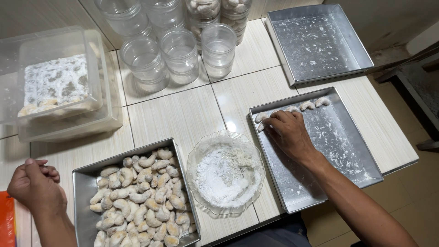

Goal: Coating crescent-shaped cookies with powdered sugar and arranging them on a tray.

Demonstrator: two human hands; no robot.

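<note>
My right hand (287, 132) rests inside a steel tray (347, 151) dusted with white powder, its fingertips touching sugar-coated crescent cookies (261, 120) at the tray's far left corner. A short row of coated crescents (314, 103) lies along the tray's far edge. My left hand (36, 185) sits loosely curled on the tiled table, holding nothing, just left of a steel tray (84, 183) full of plain crescent cookies (139, 201). Between the two trays stands a glass bowl (225, 171) of white powdered sugar.
An empty powder-dusted steel tray (318, 43) lies at the far right. Several clear round jars (180, 55) stand at the back, some filled with cookies. Stacked clear plastic boxes (59, 87) holding powder and a few cookies sit at the left. An orange object (6, 224) shows at the lower left edge.
</note>
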